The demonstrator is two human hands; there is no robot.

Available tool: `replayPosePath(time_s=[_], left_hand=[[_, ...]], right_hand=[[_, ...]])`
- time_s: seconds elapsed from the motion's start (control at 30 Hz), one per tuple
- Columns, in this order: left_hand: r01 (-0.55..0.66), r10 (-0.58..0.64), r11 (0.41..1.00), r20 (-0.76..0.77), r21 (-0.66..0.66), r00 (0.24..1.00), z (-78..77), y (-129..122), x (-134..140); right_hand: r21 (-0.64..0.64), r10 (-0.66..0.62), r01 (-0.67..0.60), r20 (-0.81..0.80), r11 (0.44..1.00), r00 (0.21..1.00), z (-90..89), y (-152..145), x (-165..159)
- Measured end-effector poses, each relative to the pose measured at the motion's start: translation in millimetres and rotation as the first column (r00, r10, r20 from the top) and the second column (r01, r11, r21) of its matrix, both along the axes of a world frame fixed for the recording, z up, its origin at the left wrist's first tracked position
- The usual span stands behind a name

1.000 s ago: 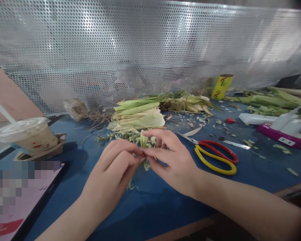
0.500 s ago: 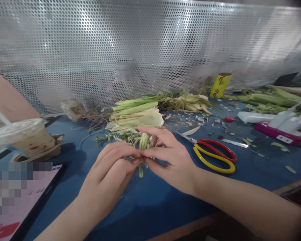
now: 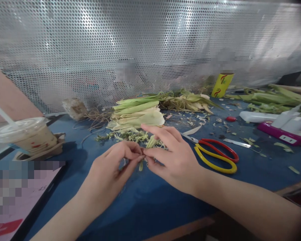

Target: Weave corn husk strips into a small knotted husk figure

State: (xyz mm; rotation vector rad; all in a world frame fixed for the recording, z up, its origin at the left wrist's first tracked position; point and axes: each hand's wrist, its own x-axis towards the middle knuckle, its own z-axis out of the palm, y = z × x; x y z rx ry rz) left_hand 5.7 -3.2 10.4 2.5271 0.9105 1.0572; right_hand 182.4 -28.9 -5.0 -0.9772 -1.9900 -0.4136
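Observation:
My left hand [image 3: 110, 172] and my right hand [image 3: 177, 162] meet fingertip to fingertip over the blue table. Between them is a small pale-green piece of corn husk [image 3: 151, 142]; its upper part shows above my fingers and a short tail hangs below. Thumb and index finger of each hand are pinched on it, while the other right fingers stretch forward. The exact grip point is hidden by the fingertips. Just beyond lie small shredded green bits [image 3: 130, 136] and a stack of flat corn husks [image 3: 137, 115]. Scissors [image 3: 215, 154] with red and yellow handles rest right of my right hand.
A drink cup [image 3: 27, 137] with a straw and a tablet [image 3: 37, 197] stand at the left. Twine [image 3: 97, 117] lies behind. A blade [image 3: 237, 143], a purple power strip [image 3: 278, 134], a yellow tube [image 3: 222, 85] and green husks [image 3: 273, 98] are at the right. Perforated metal [image 3: 150, 43] closes the back.
My left fingers have bent more and closed into a tighter pinch. The upper part of the husk piece now leans further right. The view has shifted slightly.

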Motion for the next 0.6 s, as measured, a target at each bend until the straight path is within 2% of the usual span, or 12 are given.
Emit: replayPosePath(time_s=[0.07,0.13,0.2,0.4,0.6], left_hand=[[0.036,-0.002,0.967,0.135,-0.254,0.991,3.1,1.6,0.7],[0.124,0.003,0.878,0.263,-0.463,0.965,6.3,3.1,2.9],[0.198,0.027,0.784,0.350,-0.589,0.936,8.8,3.5,5.5],[0.262,0.142,0.609,0.428,-0.748,0.892,6.9,1.4,7.0],[0.380,0.161,0.504,0.517,-0.776,0.841,1.1,1.7,8.2]], right_hand=[[0.034,-0.005,0.004,0.015,0.999,1.000,1.7,-0.2,1.2],[0.054,0.001,-0.001,0.000,0.999,1.000,2.2,0.2,1.9],[0.063,0.003,-0.002,-0.020,0.998,1.000,2.0,0.8,2.2],[0.116,-0.008,0.009,-0.016,0.993,1.000,2.5,0.1,3.7],[0.227,0.014,-0.027,0.056,0.974,0.998,4.9,-1.3,3.8]])
